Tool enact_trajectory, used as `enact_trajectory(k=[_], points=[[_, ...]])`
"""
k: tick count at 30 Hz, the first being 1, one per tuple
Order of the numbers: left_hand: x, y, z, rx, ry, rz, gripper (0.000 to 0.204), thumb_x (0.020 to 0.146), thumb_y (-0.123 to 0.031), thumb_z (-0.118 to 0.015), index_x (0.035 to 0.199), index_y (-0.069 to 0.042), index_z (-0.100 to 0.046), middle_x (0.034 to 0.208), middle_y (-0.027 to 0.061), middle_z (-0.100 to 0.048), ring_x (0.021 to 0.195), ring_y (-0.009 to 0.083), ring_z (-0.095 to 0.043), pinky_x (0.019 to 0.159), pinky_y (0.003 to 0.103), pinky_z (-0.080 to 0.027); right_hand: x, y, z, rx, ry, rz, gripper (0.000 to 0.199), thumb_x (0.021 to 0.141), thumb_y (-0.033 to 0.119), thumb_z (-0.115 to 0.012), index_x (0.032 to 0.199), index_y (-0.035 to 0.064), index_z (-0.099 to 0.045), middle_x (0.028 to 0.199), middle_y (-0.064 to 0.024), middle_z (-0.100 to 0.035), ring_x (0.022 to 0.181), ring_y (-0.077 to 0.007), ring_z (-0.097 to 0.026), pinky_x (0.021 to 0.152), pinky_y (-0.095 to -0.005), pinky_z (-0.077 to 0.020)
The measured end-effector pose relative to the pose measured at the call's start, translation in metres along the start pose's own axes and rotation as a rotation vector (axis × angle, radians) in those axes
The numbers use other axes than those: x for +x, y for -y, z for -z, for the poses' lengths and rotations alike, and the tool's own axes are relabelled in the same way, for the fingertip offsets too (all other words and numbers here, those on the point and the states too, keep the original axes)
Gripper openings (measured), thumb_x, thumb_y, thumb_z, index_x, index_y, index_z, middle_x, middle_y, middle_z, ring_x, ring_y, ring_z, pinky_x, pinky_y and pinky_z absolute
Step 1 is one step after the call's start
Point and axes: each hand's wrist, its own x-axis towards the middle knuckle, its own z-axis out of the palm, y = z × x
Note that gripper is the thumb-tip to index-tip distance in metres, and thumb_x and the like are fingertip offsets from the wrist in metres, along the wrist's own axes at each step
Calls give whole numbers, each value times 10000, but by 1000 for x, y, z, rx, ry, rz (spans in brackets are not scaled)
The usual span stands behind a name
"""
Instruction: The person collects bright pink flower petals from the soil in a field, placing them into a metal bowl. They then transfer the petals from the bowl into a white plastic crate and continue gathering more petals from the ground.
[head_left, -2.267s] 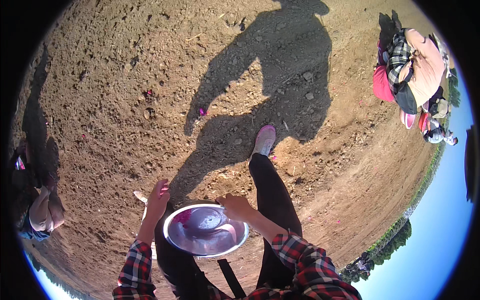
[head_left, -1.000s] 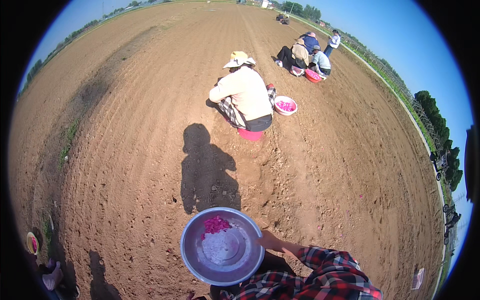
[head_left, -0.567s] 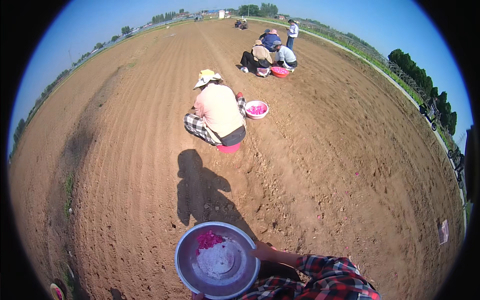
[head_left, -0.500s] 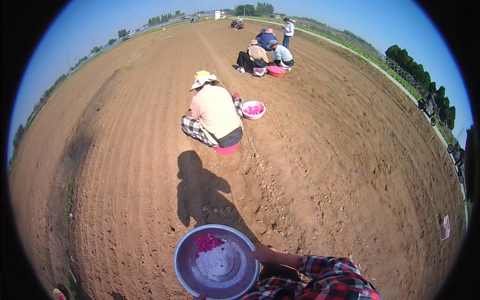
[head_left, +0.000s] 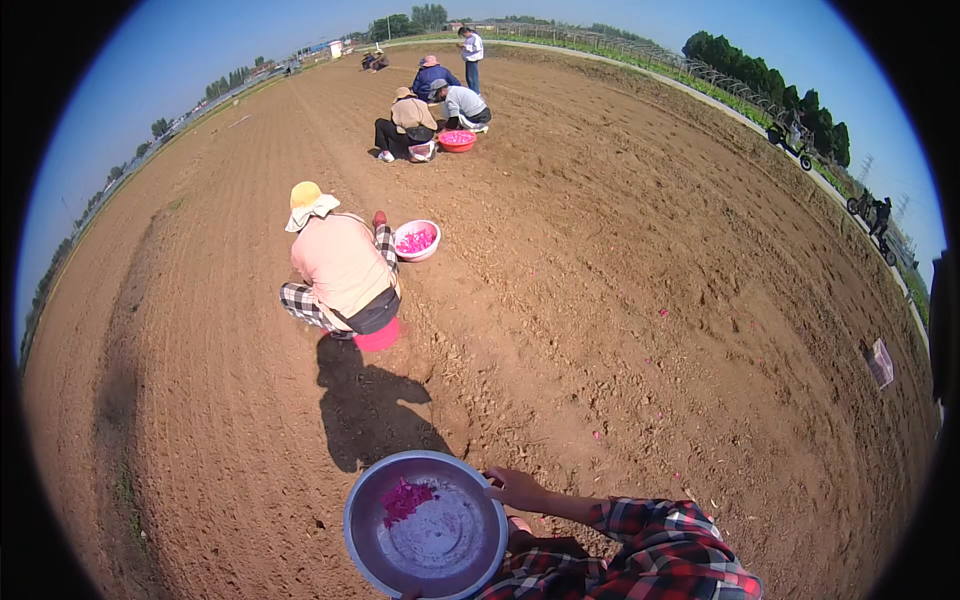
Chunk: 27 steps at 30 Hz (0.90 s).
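A round metal basin (head_left: 440, 555) hangs in front of me at the lower middle, tilted so its inside shows. A small clump of magenta pieces (head_left: 406, 500) lies on its far left side; they are too small to name. My right hand (head_left: 515, 490) is closed on the basin's right rim, its arm in a red-and-black checked sleeve. Of my left hand (head_left: 408, 596), only a sliver shows at the near rim, cut off by the lower edge, apparently gripping it.
Ahead, a person in a peach top (head_left: 343, 265) sits on a red seat (head_left: 378, 335) beside a white basin (head_left: 417, 254) of pink pieces. Farther off, several people surround a red basin (head_left: 458, 149). Furrowed soil (head_left: 220, 400) spreads around; a pale sheet (head_left: 880, 364) lies right.
My view has swung right and the people ahead now appear farther left and slightly lower. The basin stays in my grip, and my right hand sits a little higher along its rim.
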Motion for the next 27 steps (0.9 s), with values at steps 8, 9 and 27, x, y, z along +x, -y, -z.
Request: enact_trajectory(k=[8, 9, 27], points=[[31, -36, 25, 1181, 337, -664, 416, 558, -120, -877, 868, 1, -627, 794, 83, -641, 794, 221, -624, 694, 373, -518, -37, 26, -14, -309, -168, 337, 480, 791, 356, -637, 1173, 79, -550, 1059, -98, -535, 1057, -266, -503, 824, -398, -463], [40, -44, 26, 1105, 352, -524, 361, 597, -119, -835, 865, 1, -625, 805, 91, -639, 795, 226, -626, 675, 383, -524, -45, 29, -24, -387, -178, 342, 477, 784, 363, -644, 1156, 79, -555, 1051, -95, -535, 1054, -265, -500, 832, -403, -448], [90, -81, 4, 493, 297, 295, 268, 834, -165, -476, 1019, 21, -529, 997, 179, -592, 864, 316, -627, 625, 487, -589, -75, 20, -131, -822, 120, 383, 133, 793, 234, -558, 896, 167, -609, 874, -50, -573, 903, -237, -568, 794, -403, -396]])
